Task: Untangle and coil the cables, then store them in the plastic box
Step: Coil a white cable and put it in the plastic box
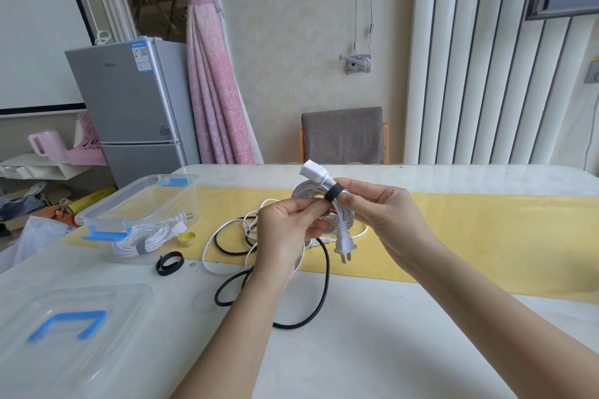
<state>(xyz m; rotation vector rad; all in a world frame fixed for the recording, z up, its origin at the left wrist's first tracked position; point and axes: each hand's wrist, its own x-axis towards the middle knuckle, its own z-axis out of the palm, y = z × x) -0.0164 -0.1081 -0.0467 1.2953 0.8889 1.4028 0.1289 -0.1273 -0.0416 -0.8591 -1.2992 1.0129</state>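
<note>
- While both hands hold it up over the table (389, 350), the white coil (306, 191) sits between them, well clear of the surface. Its socket end (313, 170) points up and away, and its plug (345, 244) hangs down towards the person.
- The left hand (285, 227) has its fingers curled in and grips the coil's near side, with thumb and forefinger closed right beside the black strap (334, 193).
- The right hand (384, 214) pinches the strap from the other side. Its fingertips are closed narrow on the band, which wraps round the bundle.
- Fastening the strap looks like the step in hand, and I cannot tell whether its end is fully pressed down.
- The plastic box (171, 196) stands open on the table, well to the left of the hands and a little farther away. That puts it on the left hand's side, so the carry would run leftward, and the left hand is the nearer one to do it.
- One tied white bundle (142, 241) already lies in the box's near end, so the free room is towards its far end.
- The coil's long line, socket to plug, runs roughly away-to-near. It probably needs laying flat to fit.
- A black cable (325, 282) and a thin white cable (209, 244) lie loose below the hands, still to coil, with a spare strap (169, 262) beside the box.
</note>
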